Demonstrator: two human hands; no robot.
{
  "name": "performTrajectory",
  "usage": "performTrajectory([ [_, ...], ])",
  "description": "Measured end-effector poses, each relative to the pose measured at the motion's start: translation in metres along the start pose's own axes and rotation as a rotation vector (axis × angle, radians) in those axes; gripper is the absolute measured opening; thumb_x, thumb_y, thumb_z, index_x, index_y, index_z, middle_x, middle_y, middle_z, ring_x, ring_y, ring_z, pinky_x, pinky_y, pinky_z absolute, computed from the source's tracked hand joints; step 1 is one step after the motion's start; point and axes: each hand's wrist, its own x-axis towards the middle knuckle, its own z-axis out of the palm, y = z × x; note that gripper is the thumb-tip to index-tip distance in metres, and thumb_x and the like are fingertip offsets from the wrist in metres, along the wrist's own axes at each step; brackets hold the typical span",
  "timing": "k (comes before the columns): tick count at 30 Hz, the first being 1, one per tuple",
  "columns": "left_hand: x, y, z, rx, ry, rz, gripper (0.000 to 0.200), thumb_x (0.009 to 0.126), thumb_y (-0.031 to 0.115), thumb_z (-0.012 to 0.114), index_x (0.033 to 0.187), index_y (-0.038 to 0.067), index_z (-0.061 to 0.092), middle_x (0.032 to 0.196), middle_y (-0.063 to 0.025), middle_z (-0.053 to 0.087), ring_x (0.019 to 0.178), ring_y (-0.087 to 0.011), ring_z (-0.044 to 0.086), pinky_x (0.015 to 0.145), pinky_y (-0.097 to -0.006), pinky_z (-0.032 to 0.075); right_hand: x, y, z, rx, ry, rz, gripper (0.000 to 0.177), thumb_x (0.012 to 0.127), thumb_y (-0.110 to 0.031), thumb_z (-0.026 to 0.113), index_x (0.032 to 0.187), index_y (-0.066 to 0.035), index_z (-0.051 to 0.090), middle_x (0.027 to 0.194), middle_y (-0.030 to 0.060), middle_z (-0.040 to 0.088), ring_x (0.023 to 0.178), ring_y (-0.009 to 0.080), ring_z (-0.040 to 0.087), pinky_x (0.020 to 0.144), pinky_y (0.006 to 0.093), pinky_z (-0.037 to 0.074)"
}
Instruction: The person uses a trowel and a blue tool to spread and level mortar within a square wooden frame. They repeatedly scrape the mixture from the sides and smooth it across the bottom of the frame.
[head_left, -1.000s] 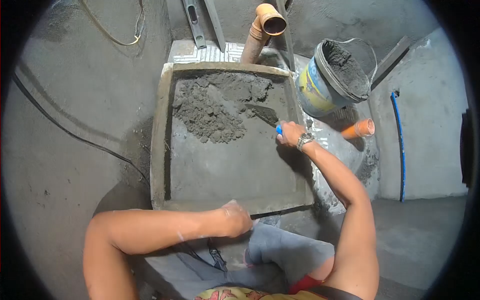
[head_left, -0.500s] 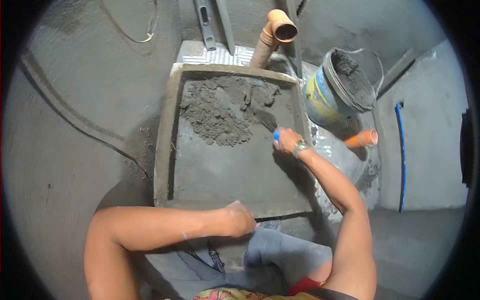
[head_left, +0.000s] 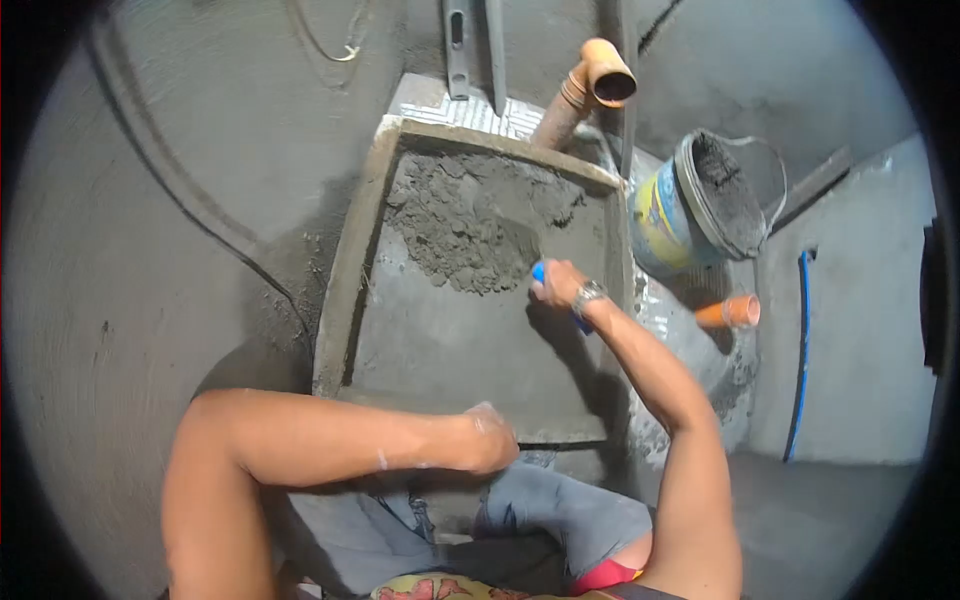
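Note:
My right hand [head_left: 565, 285], with a watch on its wrist, grips the blue handle of a trowel [head_left: 519, 241]. The trowel's mortar-coated blade lies against the right side of a pile of crumbly grey mortar [head_left: 450, 225]. That mortar sits in the back half of a shallow, square-rimmed basin [head_left: 350, 270]. Smooth grey mortar covers the basin's front half. My left hand [head_left: 490, 438] is curled at the front rim, its knuckles up and smeared with white. Its fingertips are hidden, so I cannot make out what is in them.
A bucket of mortar [head_left: 665, 220] stands tilted right of the basin. Orange pipes rise behind it [head_left: 607, 72] and at the right [head_left: 735, 311]. A spirit level [head_left: 457, 60] leans at the back. A dark cable [head_left: 215, 235] runs along the left; a blue tube [head_left: 803, 350] is at the right.
The view has shifted, so the basin and bucket appear farther right and the bucket lower. My right hand has moved the trowel left and closer to the mortar pile. My left hand stays at the rim.

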Motion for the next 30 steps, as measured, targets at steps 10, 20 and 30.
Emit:
performTrajectory([
  [10,0.008,-0.002,0.003,-0.001,-0.107,-0.045,0.017,0.078,0.019,0.065,0.091,0.012,0.072,0.096,-0.0035,0.07,0.091,-0.0236,0.067,0.071,-0.0387,0.053,0.069,0.011,-0.022,0.063,0.19,0.015,0.036,0.08,-0.033,0.054,0.083,0.001,0.062,0.086,0.0282,0.063,0.084,0.0452,0.061,0.077,0.051,0.049],
  [20,0.011,-0.004,0.008,0.028,-0.099,-0.024,0.018,0.075,0.015,0.065,0.09,0.008,0.072,0.094,-0.0066,0.07,0.089,-0.0262,0.067,0.069,-0.0405,0.052,0.067,0.006,-0.027,-0.039,0.063,-0.03,0.036,0.08,-0.033,0.058,0.09,0.002,0.061,0.092,0.028,0.062,0.088,0.0428,0.061,0.078,0.0485,0.05],
  [30,0.013,-0.01,0.013,-0.008,-0.041,-0.021,0.018,0.076,0.014,0.064,0.091,0.01,0.072,0.096,-0.0061,0.07,0.091,-0.0258,0.066,0.072,-0.0412,0.051,0.065,-0.021,-0.052,-0.101,-0.01,0.022,0.033,0.078,-0.03,0.06,0.089,0.002,0.064,0.096,0.027,0.063,0.094,0.0418,0.061,0.082,0.0474,0.05],
])
